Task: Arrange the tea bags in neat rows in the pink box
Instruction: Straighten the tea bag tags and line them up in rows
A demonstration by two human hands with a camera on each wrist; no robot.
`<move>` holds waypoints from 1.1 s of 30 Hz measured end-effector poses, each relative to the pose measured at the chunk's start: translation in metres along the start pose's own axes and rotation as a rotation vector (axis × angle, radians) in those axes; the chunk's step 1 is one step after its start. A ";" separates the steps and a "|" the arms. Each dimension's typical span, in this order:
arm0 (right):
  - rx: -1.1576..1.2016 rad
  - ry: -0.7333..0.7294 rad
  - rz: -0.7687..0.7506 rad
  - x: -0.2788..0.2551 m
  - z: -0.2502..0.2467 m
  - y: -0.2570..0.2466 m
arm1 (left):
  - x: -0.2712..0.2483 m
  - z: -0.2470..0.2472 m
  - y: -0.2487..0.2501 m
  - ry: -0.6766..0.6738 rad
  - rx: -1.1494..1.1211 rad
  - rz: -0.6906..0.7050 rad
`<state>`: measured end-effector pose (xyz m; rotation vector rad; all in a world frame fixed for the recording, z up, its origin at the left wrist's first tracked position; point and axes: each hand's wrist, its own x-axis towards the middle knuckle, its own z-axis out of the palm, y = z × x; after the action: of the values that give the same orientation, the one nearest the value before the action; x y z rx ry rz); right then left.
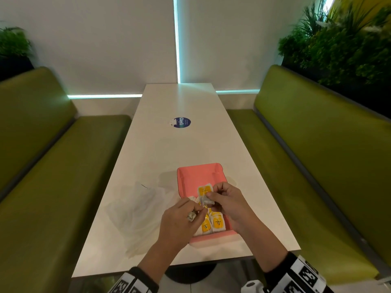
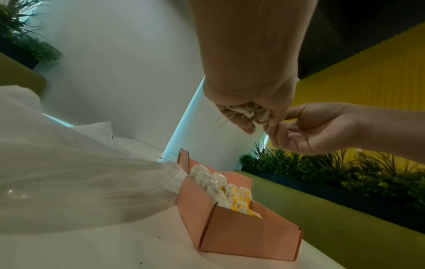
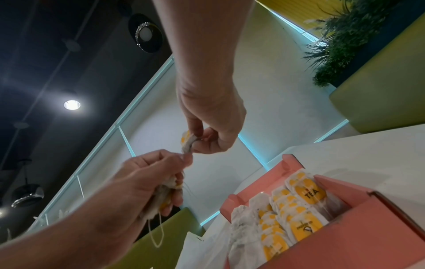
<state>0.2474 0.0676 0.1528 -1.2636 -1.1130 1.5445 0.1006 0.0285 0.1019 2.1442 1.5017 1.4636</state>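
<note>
**Both hands busy over the pink box**

Pink box [image 1: 201, 176] sits open on the white table [image 1: 169, 149], near the person's edge. Near end of the box is packed with tea bags [image 1: 212, 224] standing in rows, white with yellow tags; far end is bare pink floor.

Right hand [image 1: 229, 203] is raised above the middle of the box, thumb and fingers pinched on a single tea bag [image 1: 204, 193], yellow tag facing up. Right wrist view shows the pinch closing on the bag's upper edge.

Left hand [image 1: 179, 220] is just beside it, over the box's left wall. Fingers are curled round a bunch of tea bags [image 2: 250, 112], with strings dangling in loops under the fist. Its fingertips meet the lower end of the single bag; whether they grip that bag too cannot be told.

A clear plastic bag [image 1: 137, 212] lies crumpled on the table left of the box. A round blue sticker [image 1: 182, 122] sits farther up the tabletop. Green benches [image 1: 53, 176] flank the table on both sides.
</note>
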 end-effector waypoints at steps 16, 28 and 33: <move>-0.117 -0.034 -0.088 -0.002 0.000 -0.006 | 0.002 -0.005 0.000 0.103 -0.072 -0.153; -0.304 -0.268 -0.097 -0.009 -0.013 -0.023 | 0.010 -0.008 0.009 -0.226 -0.333 -0.469; -0.554 -0.061 -0.240 0.001 -0.017 -0.026 | 0.008 -0.009 0.007 -0.330 -0.237 -0.482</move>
<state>0.2654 0.0776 0.1756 -1.3743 -1.7432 1.1360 0.0989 0.0276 0.1154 1.6348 1.4929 1.0073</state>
